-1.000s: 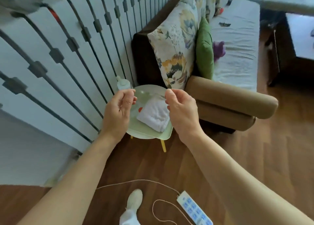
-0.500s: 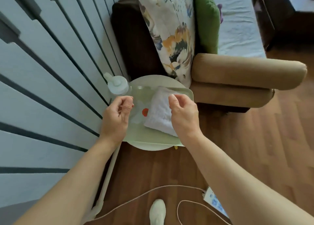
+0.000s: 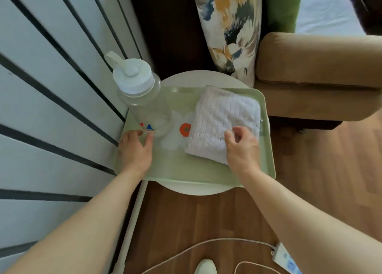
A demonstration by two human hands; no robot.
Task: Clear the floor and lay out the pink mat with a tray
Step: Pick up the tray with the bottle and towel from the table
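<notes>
A pale green tray with a flower print lies on a small round white table. On its left side stands a clear bottle with a white lid. A folded pale pinkish-white cloth lies on its right side. My left hand rests flat on the tray's left part, fingertips at the bottle's base. Over the cloth's near right corner is my right hand, fingers loosely curled and touching the cloth.
A brown sofa armrest and a flowered pillow stand right behind the table. A white slatted wall runs along the left. On the wood floor below lie a cable, a power strip and a white pole; my foot shows.
The view has moved closer and tilted down over the table. Both hands have dropped from above the tray onto it, the left beside the bottle, the right onto the cloth.
</notes>
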